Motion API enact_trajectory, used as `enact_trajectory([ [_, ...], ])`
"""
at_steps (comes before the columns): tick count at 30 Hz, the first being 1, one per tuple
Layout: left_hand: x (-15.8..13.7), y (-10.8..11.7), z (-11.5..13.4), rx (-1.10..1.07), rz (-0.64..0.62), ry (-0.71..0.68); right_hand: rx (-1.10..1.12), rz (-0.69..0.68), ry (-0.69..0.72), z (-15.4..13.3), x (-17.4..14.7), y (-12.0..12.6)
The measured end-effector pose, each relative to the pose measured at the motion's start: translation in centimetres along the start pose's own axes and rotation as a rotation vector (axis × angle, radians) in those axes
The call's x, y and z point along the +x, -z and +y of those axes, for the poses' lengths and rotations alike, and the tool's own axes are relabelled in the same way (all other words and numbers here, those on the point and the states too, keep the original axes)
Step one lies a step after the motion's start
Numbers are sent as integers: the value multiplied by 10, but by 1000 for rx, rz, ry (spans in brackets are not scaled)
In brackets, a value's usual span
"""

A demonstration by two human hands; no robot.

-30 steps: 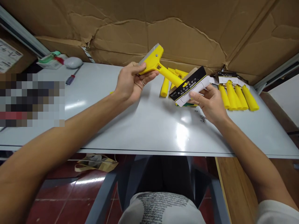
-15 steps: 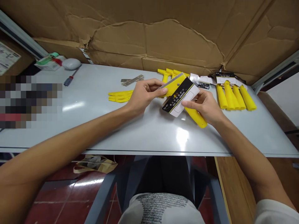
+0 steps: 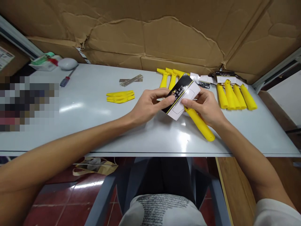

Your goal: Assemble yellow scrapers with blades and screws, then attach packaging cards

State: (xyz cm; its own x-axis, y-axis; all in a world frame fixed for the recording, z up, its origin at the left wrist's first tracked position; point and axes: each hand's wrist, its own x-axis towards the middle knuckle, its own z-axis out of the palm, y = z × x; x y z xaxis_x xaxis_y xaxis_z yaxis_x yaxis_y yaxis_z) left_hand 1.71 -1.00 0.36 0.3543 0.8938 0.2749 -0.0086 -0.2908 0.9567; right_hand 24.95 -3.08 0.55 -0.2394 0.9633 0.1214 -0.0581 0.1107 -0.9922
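A black-and-white printed card (image 3: 188,94) is held tilted above the table, its folded packaging hiding the head of a yellow scraper (image 3: 201,125). My left hand (image 3: 148,105) pinches the card's left side between thumb and fingers. With the thumb on the card's front, my right hand (image 3: 208,106) grips its right side together with the scraper; its other fingers are partly hidden behind. The scraper's yellow handle slants down to the right below the card. Behind the card lie several bare yellow scrapers (image 3: 164,78).
Yellow plastic strips (image 3: 120,97) and flat metal blades (image 3: 131,80) lie left of my hands. Several carded scrapers (image 3: 231,97) rest at the right, near loose cards (image 3: 203,82). A screwdriver (image 3: 66,81) lies far left. Cardboard (image 3: 178,40) lines the table's (image 3: 141,141) back.
My left hand has moved from the scraper's head onto the card. The card now covers the head, and the handle has slid further down to the right.
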Motion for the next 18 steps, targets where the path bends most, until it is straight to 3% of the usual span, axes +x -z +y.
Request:
enact_trajectory([
  [5, 12, 12, -9, -93, 94, -8, -7, -35, -131, 0, 0, 0],
  [8, 21, 19, -14, -191, 157, 42, -154, -27, -36, 1, -2, 1],
  [13, 28, 20, -14, -268, 196, 127, -634, -51, 226, 1, -5, -1],
  [16, 29, 20, -15, -250, 176, 126, -667, 44, 247, -6, 0, 10],
  [18, 31, 22, -19, -207, 167, 123, -641, 185, 244, -15, 8, 37],
])
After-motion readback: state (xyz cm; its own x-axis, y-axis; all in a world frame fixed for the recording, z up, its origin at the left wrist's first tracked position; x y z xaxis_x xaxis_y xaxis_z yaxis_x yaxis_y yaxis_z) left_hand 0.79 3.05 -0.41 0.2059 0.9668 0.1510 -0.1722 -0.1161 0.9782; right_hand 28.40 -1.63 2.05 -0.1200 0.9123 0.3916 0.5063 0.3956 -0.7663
